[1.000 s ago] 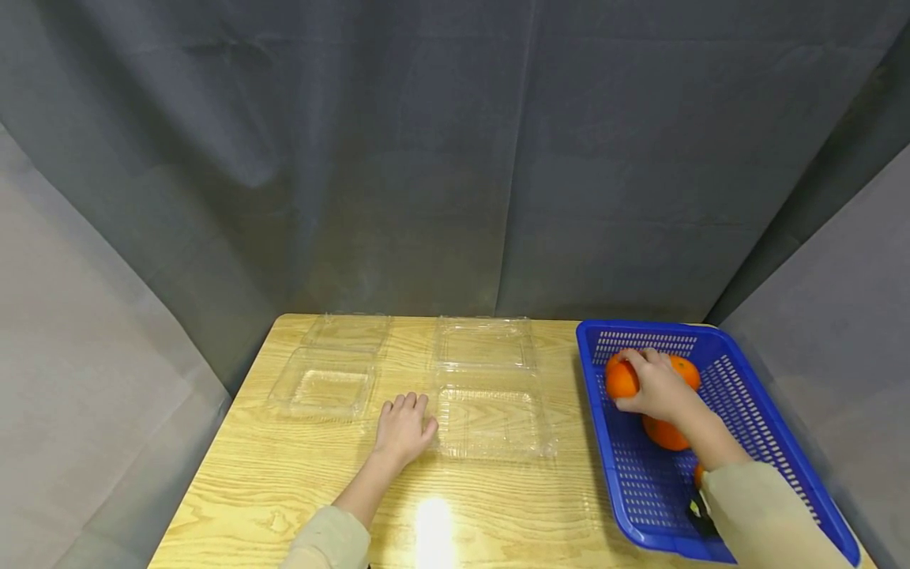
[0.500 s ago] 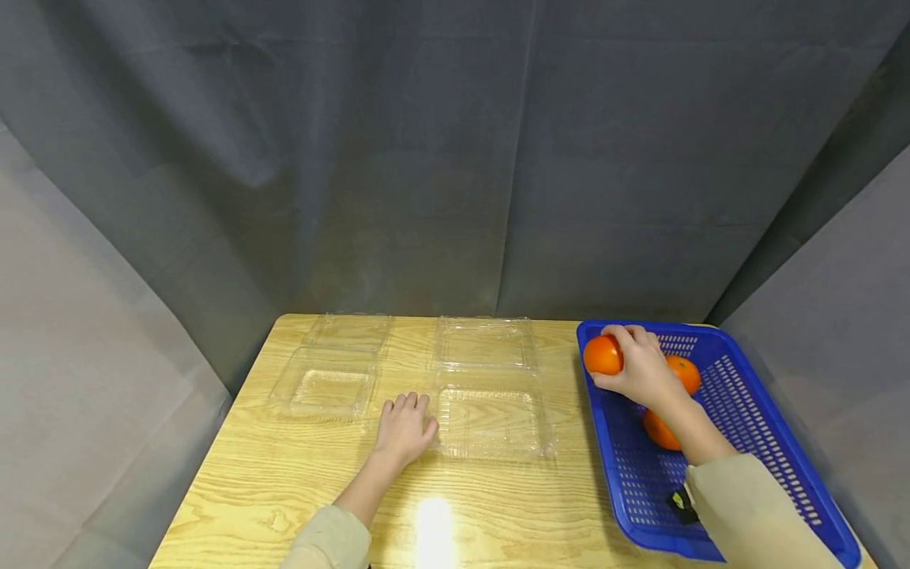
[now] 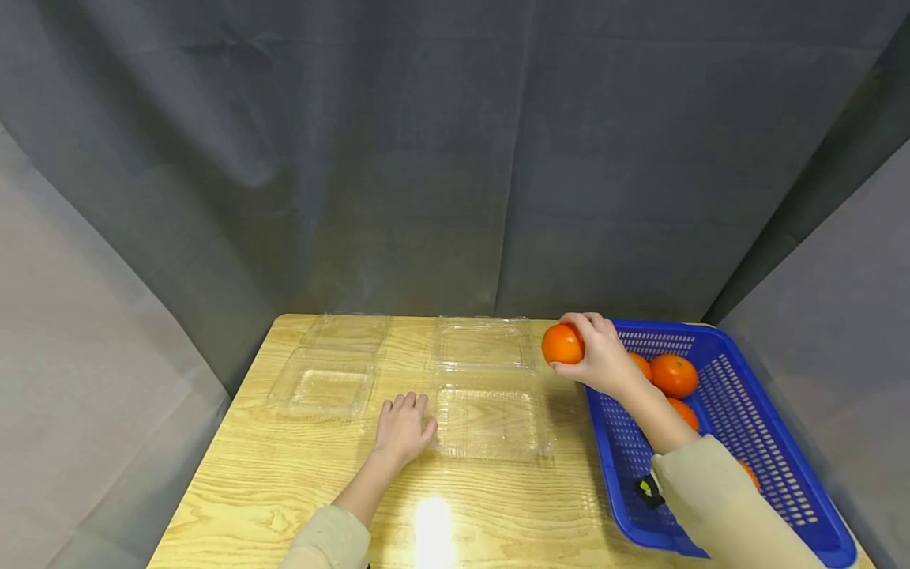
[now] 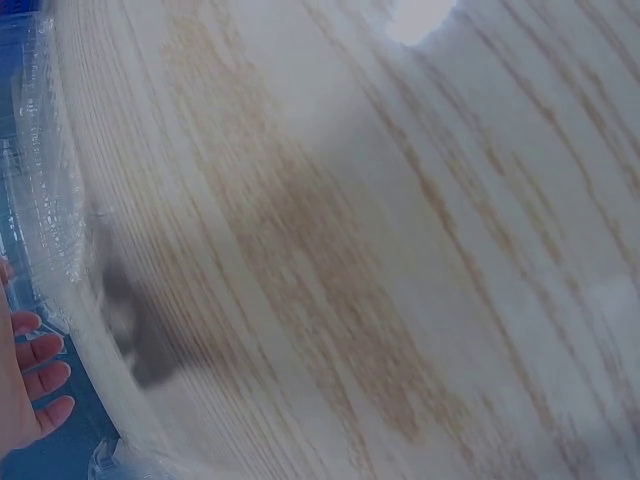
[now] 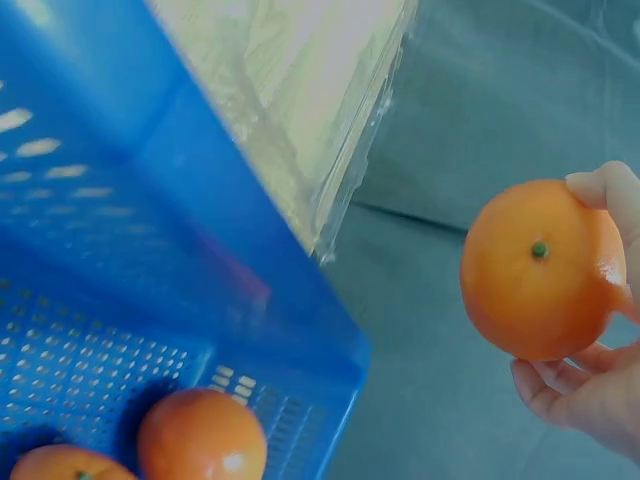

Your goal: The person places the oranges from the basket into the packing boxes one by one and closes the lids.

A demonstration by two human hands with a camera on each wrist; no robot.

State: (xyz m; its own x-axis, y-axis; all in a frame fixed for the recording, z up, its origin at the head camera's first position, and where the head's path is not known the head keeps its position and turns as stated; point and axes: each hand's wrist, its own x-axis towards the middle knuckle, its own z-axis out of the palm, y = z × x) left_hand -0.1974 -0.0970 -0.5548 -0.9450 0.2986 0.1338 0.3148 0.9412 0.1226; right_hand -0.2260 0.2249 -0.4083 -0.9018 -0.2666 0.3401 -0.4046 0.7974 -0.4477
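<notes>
My right hand (image 3: 599, 356) grips an orange mandarin (image 3: 563, 344) by its sides, just left of the blue basket's far left corner. In the right wrist view the mandarin (image 5: 540, 270) shows its small green stem spot, with thumb and fingers around its right side. My left hand (image 3: 405, 429) rests at the left edge of a clear hinged plastic box (image 3: 490, 419), fingers loosely extended and holding nothing. In the left wrist view only the fingers (image 4: 45, 380) of that hand show, at the left edge. Another clear box (image 3: 330, 387), smaller and with its lid folded back, lies to the left.
A blue mesh basket (image 3: 604, 474) stands on the right of the wooden table (image 3: 284, 490). Inside lie several more mandarins (image 3: 673, 375) and a small black item (image 3: 648, 491). A dark grey curtain (image 3: 398, 158) hangs right behind the table's far edge.
The right hand has lifted the mandarin out of the basket and carried it left past the rim. The left hand and both clear boxes have stayed in place.
</notes>
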